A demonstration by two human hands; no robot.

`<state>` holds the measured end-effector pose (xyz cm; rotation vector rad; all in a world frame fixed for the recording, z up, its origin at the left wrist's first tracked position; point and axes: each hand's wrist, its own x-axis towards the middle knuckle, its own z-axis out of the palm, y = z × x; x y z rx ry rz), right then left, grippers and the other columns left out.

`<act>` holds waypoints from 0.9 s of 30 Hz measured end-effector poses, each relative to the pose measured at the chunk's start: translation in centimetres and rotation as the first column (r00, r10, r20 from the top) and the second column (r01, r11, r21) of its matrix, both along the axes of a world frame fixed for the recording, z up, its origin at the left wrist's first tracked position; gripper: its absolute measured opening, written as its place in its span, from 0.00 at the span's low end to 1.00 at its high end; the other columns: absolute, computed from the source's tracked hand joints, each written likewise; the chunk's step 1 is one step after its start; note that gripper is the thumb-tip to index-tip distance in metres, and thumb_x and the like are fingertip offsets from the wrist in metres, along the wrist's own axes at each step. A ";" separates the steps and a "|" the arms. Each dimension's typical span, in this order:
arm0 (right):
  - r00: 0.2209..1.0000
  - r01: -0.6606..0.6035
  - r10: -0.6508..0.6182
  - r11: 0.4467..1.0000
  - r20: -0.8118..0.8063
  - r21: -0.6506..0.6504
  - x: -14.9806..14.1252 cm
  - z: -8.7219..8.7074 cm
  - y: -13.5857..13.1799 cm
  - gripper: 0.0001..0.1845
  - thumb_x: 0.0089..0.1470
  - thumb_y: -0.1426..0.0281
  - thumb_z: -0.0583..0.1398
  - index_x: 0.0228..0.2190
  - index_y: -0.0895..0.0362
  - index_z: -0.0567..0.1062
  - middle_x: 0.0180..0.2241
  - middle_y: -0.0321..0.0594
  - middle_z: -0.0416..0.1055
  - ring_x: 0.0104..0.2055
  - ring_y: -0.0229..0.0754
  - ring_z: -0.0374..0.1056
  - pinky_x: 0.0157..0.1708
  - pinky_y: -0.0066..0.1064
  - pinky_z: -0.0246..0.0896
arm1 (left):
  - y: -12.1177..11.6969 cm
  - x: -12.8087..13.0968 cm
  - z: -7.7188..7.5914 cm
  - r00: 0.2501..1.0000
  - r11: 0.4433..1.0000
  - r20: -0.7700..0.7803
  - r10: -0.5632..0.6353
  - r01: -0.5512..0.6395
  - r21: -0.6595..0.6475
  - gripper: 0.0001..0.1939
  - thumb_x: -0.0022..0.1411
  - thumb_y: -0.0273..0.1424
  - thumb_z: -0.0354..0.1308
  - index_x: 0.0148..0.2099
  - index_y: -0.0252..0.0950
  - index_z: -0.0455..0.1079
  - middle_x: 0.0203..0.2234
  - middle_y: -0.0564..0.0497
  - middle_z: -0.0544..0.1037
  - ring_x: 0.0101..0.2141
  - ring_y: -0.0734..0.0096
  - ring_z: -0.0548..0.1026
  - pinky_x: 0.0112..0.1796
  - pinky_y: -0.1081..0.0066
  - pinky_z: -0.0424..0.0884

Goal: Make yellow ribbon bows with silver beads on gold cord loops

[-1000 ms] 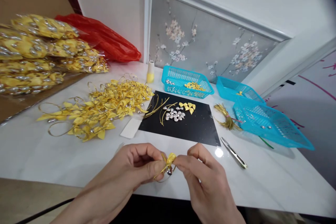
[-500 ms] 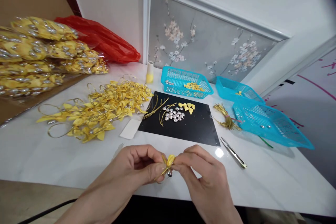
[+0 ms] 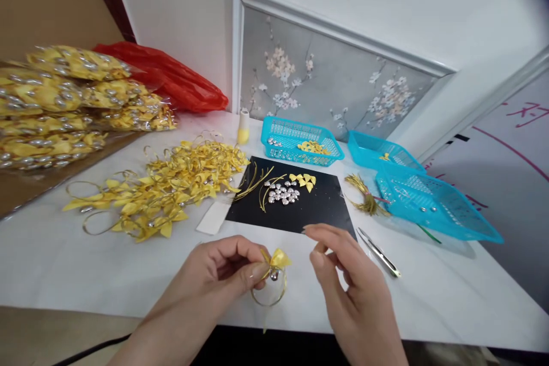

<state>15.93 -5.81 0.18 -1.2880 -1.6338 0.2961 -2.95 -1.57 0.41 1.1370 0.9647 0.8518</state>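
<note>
Between thumb and fingers my left hand (image 3: 227,274) pinches a yellow ribbon flower (image 3: 279,258) with a silver bead and a looped gold cord hanging below it. Apart from it, to the right, my right hand (image 3: 351,280) is raised over the table with its thumb and fingertips separated and nothing between them. Beyond both hands lies a black mat (image 3: 300,220). On it are silver beads (image 3: 283,194), small yellow ribbon petals (image 3: 305,180) and several loose gold cords (image 3: 257,186).
Finished-looking yellow flowers (image 3: 171,189) are heaped at left, with bagged ones (image 3: 51,91) and a red plastic bag (image 3: 171,80) behind. Blue baskets (image 3: 300,128) stand at the back and right (image 3: 463,211). Tweezers (image 3: 380,253), a cord bundle (image 3: 364,197) and a glue bottle (image 3: 243,128) are also there.
My right hand has let go of the flower and moved right. The cord loop now hangs visibly beneath the flower, still held in my left hand.
</note>
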 end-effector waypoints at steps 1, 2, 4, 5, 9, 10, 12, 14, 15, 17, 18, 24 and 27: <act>1.000 -0.022 0.021 0.999 -0.016 -0.035 0.0 0.2 0.1 0.09 0.63 0.71 0.56 0.41 0.51 0.76 0.40 0.38 0.75 0.34 0.36 0.72 0.28 0.23 0.68 | 0.0 -0.1 0.0 1.000 1.000 -0.016 0.014 -0.014 0.024 0.09 0.57 0.37 0.65 0.28 0.40 0.75 0.22 0.57 0.75 0.26 0.73 0.70 0.30 0.76 0.68; 0.998 -0.058 0.056 0.996 -0.035 -0.065 -0.1 0.3 0.2 0.07 0.63 0.70 0.57 0.39 0.51 0.76 0.38 0.37 0.74 0.31 0.35 0.70 0.26 0.23 0.65 | -0.1 -0.1 0.0 0.999 0.998 -0.040 0.033 -0.030 0.057 0.09 0.56 0.37 0.65 0.28 0.40 0.75 0.22 0.56 0.75 0.26 0.72 0.71 0.30 0.76 0.68; 0.989 -0.132 0.124 0.986 -0.078 -0.105 -0.4 0.3 0.2 0.06 0.63 0.68 0.57 0.36 0.52 0.75 0.32 0.34 0.71 0.26 0.34 0.65 0.24 0.23 0.61 | -0.1 -0.2 0.1 0.993 0.989 -0.092 0.080 -0.067 0.135 0.09 0.56 0.38 0.65 0.27 0.40 0.75 0.23 0.55 0.76 0.27 0.71 0.72 0.31 0.75 0.70; 0.985 -0.151 0.139 0.982 -0.103 -0.118 -0.7 0.3 0.1 0.06 0.63 0.68 0.56 0.36 0.52 0.74 0.31 0.33 0.69 0.26 0.34 0.63 0.24 0.23 0.60 | -0.1 -0.3 0.2 0.988 0.982 -0.116 0.104 -0.083 0.170 0.09 0.55 0.37 0.65 0.27 0.40 0.75 0.23 0.55 0.76 0.27 0.70 0.73 0.31 0.75 0.70; 0.972 -0.161 0.130 0.975 -0.193 -0.154 -1.4 0.1 0.0 0.09 0.65 0.70 0.54 0.37 0.51 0.74 0.30 0.33 0.68 0.30 0.35 0.64 0.28 0.24 0.58 | -0.1 -0.4 0.5 0.978 0.962 -0.147 0.147 -0.107 0.251 0.09 0.55 0.37 0.64 0.24 0.41 0.74 0.22 0.54 0.76 0.27 0.69 0.74 0.30 0.76 0.71; 0.968 -0.167 0.132 0.973 -0.212 -0.158 -1.5 0.0 0.0 0.09 0.65 0.70 0.54 0.37 0.51 0.74 0.31 0.33 0.68 0.30 0.35 0.64 0.29 0.25 0.58 | -0.1 -0.4 0.5 0.978 0.960 -0.146 0.147 -0.105 0.258 0.09 0.55 0.37 0.64 0.24 0.41 0.74 0.22 0.54 0.76 0.27 0.70 0.74 0.29 0.76 0.72; 0.958 -0.191 0.143 0.965 -0.250 -0.179 -1.7 -0.3 0.2 0.08 0.64 0.70 0.55 0.39 0.50 0.74 0.32 0.33 0.67 0.31 0.35 0.64 0.30 0.25 0.58 | -0.1 -0.4 0.5 0.980 0.960 -0.145 0.138 -0.096 0.262 0.10 0.55 0.37 0.63 0.24 0.41 0.74 0.22 0.55 0.76 0.26 0.70 0.74 0.29 0.76 0.72; 0.948 -0.223 0.157 0.949 -0.278 -0.224 -1.9 -0.7 0.5 0.07 0.62 0.71 0.57 0.38 0.51 0.75 0.33 0.34 0.66 0.30 0.36 0.63 0.28 0.26 0.57 | -0.1 -0.5 0.5 0.981 0.964 -0.150 0.125 -0.084 0.254 0.09 0.55 0.36 0.63 0.25 0.41 0.75 0.21 0.55 0.77 0.26 0.70 0.74 0.29 0.76 0.72; 0.942 -0.238 0.160 0.938 -0.294 -0.251 -2.0 -0.8 0.7 0.06 0.60 0.71 0.58 0.37 0.51 0.75 0.33 0.34 0.66 0.30 0.35 0.62 0.27 0.26 0.56 | -0.1 -0.5 0.4 0.980 0.964 -0.154 0.122 -0.080 0.254 0.08 0.56 0.36 0.63 0.25 0.41 0.76 0.21 0.55 0.77 0.26 0.70 0.75 0.29 0.76 0.73; 0.930 -0.267 0.165 0.917 -0.328 -0.297 -2.1 -1.0 1.0 0.04 0.58 0.71 0.60 0.33 0.53 0.76 0.33 0.35 0.64 0.29 0.35 0.60 0.26 0.26 0.54 | -0.2 -0.5 0.3 0.977 0.959 -0.169 0.130 -0.080 0.271 0.08 0.56 0.36 0.63 0.26 0.41 0.76 0.21 0.55 0.77 0.26 0.70 0.75 0.29 0.76 0.73; 0.921 -0.283 0.166 0.906 -0.351 -0.315 -2.1 -1.0 1.1 0.04 0.58 0.70 0.60 0.31 0.54 0.75 0.33 0.35 0.63 0.29 0.35 0.59 0.26 0.26 0.54 | -0.2 -0.5 0.3 0.973 0.954 -0.181 0.142 -0.085 0.288 0.09 0.56 0.36 0.63 0.25 0.41 0.75 0.21 0.55 0.77 0.26 0.70 0.75 0.29 0.76 0.73; 0.830 -0.461 0.166 0.742 -0.532 -0.488 -1.2 -0.5 1.2 0.13 0.65 0.60 0.54 0.31 0.54 0.66 0.31 0.34 0.65 0.28 0.34 0.58 0.30 0.26 0.56 | -0.3 -0.5 -1.2 0.878 0.772 -0.254 0.406 -0.180 0.610 0.06 0.58 0.30 0.59 0.29 0.42 0.76 0.29 0.55 0.83 0.28 0.70 0.80 0.29 0.78 0.76; 0.870 -0.379 0.150 0.814 -0.470 -0.441 -1.7 -0.2 0.8 0.10 0.67 0.63 0.52 0.33 0.54 0.64 0.27 0.33 0.67 0.26 0.34 0.60 0.26 0.25 0.57 | -0.2 -0.6 -2.5 0.793 0.529 -0.241 0.559 -0.118 0.840 0.07 0.61 0.27 0.58 0.34 0.42 0.76 0.34 0.55 0.84 0.33 0.71 0.82 0.37 0.78 0.77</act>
